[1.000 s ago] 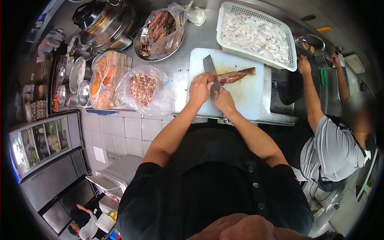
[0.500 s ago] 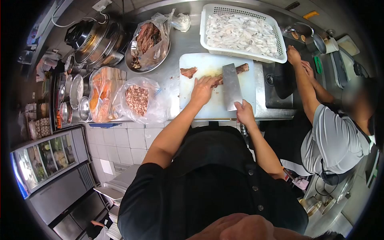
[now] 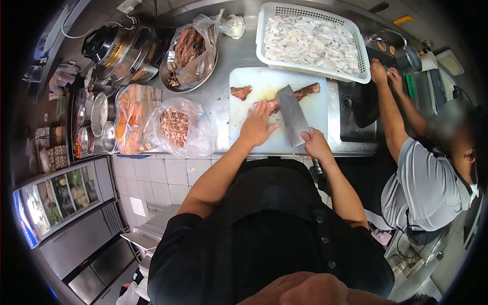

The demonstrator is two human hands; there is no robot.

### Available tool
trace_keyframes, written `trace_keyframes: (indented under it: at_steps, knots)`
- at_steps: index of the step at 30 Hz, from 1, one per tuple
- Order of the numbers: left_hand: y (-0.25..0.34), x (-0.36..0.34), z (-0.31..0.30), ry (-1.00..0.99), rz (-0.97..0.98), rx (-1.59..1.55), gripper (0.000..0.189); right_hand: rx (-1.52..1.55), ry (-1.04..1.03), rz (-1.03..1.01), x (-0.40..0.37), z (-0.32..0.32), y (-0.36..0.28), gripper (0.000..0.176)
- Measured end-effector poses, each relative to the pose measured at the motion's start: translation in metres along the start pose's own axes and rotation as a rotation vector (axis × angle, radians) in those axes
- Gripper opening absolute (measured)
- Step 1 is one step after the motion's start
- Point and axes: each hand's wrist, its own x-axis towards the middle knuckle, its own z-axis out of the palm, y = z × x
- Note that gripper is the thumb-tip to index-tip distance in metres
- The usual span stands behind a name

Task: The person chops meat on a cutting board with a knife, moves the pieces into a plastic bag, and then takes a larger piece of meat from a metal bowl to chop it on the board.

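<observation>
A long strip of dark cooked meat (image 3: pixel 308 91) lies slantwise on the white cutting board (image 3: pixel 244 76). The broad blade of a cleaver (image 3: pixel 293 118) stands across its middle and hides part of it. My right hand (image 3: pixel 317 144) is closed round the cleaver's handle, near the board's front edge. At the strip's left end rests my left hand (image 3: pixel 258 126), its fingertips lying on the meat and its thumb spread out towards the blade. A smaller chunk of meat (image 3: pixel 241 92) sits apart at the board's upper left.
Behind the board stands a white basket (image 3: pixel 260 38) of pale seafood pieces. To the left are a bag of diced meat (image 3: pixel 175 126), a bag of orange pieces (image 3: pixel 133 119) and a metal bowl (image 3: pixel 207 81) with bagged meat. A co-worker (image 3: pixel 422 188) works at the sink (image 3: pixel 358 133) on the right.
The cleaver has tilted, its top end swinging left, and my right hand has shifted slightly right. My left hand's thumb has spread away from its fingers. The co-worker's hands have moved apart.
</observation>
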Motion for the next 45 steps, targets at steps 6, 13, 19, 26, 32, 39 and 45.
trace_keyframes:
  at_steps: [6, 13, 19, 26, 32, 39, 45]
  knots:
    - [-0.008, 0.032, -0.006, 0.185, 0.158, 0.038, 0.058, -0.108, 0.172, -0.102, -0.004, -0.008, 0.014, 0.033]
    - [-0.017, 0.058, -0.014, -0.314, -0.241, -1.017, 0.041, 0.104, 0.229, -0.095, -0.040, -0.012, 0.017, 0.030]
    - [-0.036, 0.040, -0.005, -0.215, -0.252, -0.856, 0.041, 0.260, 0.095, -0.039, -0.032, 0.006, 0.028, 0.029]
    - [-0.010, -0.011, -0.007, 0.213, -0.141, -0.068, 0.068, 0.083, 0.017, -0.071, -0.008, 0.021, 0.024, 0.030]
    - [-0.009, -0.034, 0.000, 0.048, -0.018, 0.065, 0.093, 0.125, -0.034, 0.031, -0.012, 0.022, 0.014, 0.033]
    - [-0.021, -0.037, 0.000, -0.023, -0.001, 0.096, 0.094, 0.004, 0.010, -0.018, 0.015, 0.032, -0.017, 0.036]
    - [-0.021, -0.038, 0.004, -0.014, 0.008, 0.126, 0.095, 0.005, -0.007, -0.046, 0.025, 0.031, -0.004, 0.036]
